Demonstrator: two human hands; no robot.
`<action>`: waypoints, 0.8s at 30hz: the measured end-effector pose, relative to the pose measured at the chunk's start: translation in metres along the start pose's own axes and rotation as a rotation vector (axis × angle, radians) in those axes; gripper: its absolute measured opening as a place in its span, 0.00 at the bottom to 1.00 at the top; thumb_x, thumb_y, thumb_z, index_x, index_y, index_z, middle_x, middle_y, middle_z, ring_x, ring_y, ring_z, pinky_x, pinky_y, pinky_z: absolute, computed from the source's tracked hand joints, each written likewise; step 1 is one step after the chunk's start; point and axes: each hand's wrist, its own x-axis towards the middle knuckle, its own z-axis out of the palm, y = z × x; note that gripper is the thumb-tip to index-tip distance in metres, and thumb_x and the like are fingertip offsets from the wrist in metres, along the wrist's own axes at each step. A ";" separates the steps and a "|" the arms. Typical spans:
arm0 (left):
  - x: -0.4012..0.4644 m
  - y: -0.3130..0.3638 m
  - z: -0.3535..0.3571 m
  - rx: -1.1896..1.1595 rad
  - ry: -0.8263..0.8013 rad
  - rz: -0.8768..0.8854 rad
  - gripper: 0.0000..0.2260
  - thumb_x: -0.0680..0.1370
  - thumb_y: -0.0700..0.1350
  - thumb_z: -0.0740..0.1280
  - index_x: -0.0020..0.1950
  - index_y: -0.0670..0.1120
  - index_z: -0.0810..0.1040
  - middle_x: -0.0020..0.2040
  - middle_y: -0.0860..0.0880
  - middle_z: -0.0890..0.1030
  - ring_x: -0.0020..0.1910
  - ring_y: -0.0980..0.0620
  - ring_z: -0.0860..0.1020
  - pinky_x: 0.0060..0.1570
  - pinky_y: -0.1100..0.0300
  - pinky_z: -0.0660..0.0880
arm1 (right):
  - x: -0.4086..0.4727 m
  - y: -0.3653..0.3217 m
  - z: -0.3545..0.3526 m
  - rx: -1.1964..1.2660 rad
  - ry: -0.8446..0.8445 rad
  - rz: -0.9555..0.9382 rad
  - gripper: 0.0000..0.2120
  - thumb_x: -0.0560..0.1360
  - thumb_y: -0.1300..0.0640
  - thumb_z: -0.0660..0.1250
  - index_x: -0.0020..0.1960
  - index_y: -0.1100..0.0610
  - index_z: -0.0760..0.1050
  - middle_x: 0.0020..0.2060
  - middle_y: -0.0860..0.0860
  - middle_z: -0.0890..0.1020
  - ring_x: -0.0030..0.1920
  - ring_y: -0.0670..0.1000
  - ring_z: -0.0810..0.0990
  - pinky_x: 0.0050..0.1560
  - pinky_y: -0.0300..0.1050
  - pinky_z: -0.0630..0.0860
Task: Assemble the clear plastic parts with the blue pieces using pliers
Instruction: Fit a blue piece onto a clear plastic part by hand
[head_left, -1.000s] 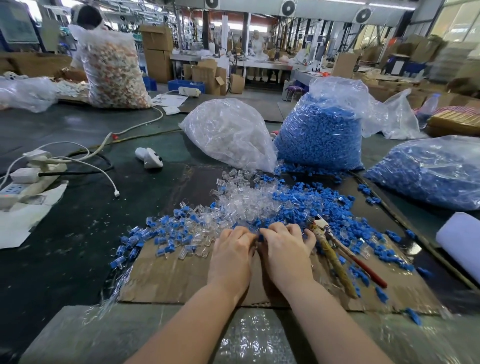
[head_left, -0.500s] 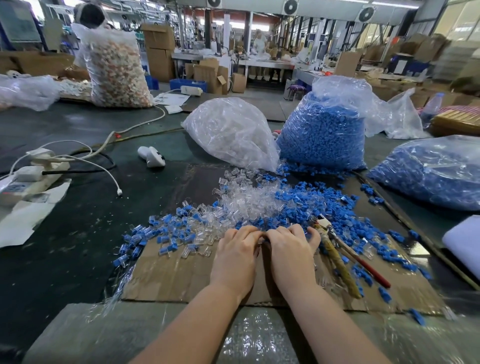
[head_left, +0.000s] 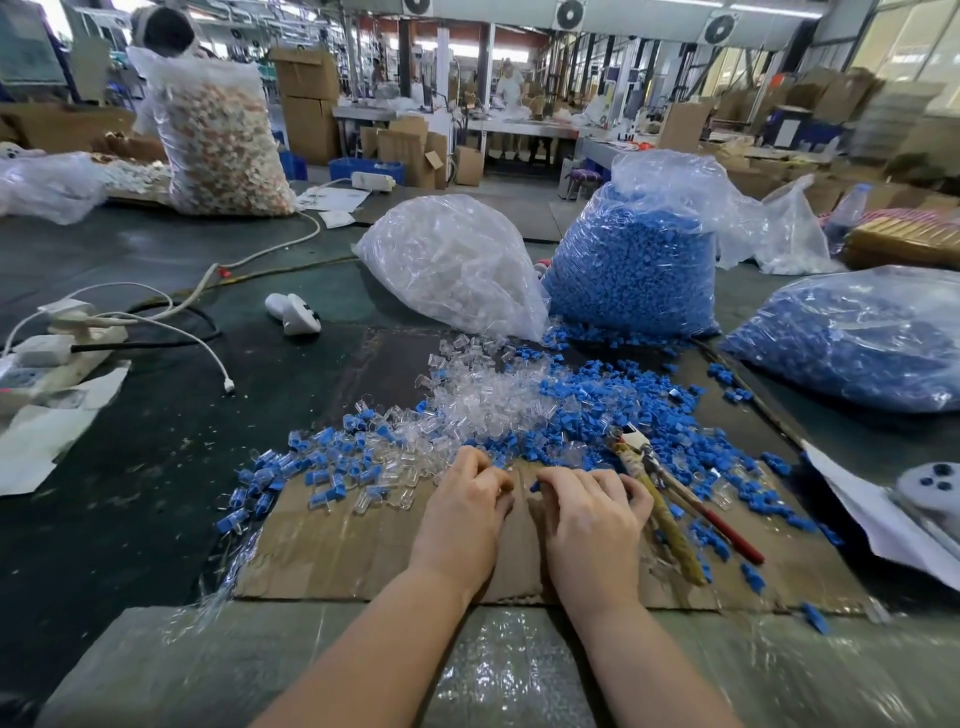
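Note:
Clear plastic parts (head_left: 483, 405) and blue pieces (head_left: 597, 400) lie mixed in a heap on a cardboard sheet (head_left: 337, 551). My left hand (head_left: 465, 512) sits at the heap's near edge with its fingers curled under; what they hold is hidden. Just to its right, my right hand (head_left: 592, 519) pinches a small blue piece (head_left: 535, 487) at its fingertips. A narrow gap separates the two hands. The pliers (head_left: 670, 519), with one wrapped yellowish handle and one red handle, lie on the cardboard beside my right hand, and neither hand holds them.
A bag of clear parts (head_left: 452, 265) and two bags of blue pieces (head_left: 639, 265) (head_left: 857, 338) stand behind the heap. At left are a power strip (head_left: 47, 358), cables and a white handheld device (head_left: 293, 312). White paper (head_left: 872, 514) lies at right. A person (head_left: 161, 31) works at the far left.
My hands were pressed together at the heap's edge; now they have drawn slightly apart, and a blue piece shows at my right fingertips.

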 end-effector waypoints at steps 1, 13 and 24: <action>0.000 0.001 0.000 -0.011 0.009 -0.002 0.06 0.78 0.45 0.64 0.52 0.46 0.78 0.50 0.55 0.68 0.47 0.58 0.70 0.53 0.63 0.70 | 0.000 0.001 0.000 0.020 0.001 0.007 0.11 0.64 0.66 0.77 0.42 0.54 0.82 0.33 0.46 0.82 0.37 0.53 0.78 0.50 0.48 0.60; -0.005 0.004 -0.003 -0.131 0.087 0.079 0.06 0.78 0.43 0.64 0.52 0.44 0.77 0.49 0.54 0.74 0.41 0.58 0.74 0.46 0.70 0.72 | -0.001 0.000 -0.004 0.186 0.003 0.051 0.05 0.69 0.62 0.74 0.41 0.54 0.80 0.32 0.46 0.81 0.36 0.52 0.77 0.50 0.47 0.62; -0.003 -0.001 -0.009 -0.453 0.086 -0.193 0.09 0.76 0.41 0.66 0.41 0.54 0.76 0.35 0.56 0.79 0.38 0.63 0.77 0.40 0.75 0.72 | -0.002 -0.001 -0.002 0.228 -0.029 -0.016 0.05 0.72 0.58 0.71 0.39 0.55 0.76 0.32 0.45 0.78 0.36 0.50 0.75 0.49 0.47 0.64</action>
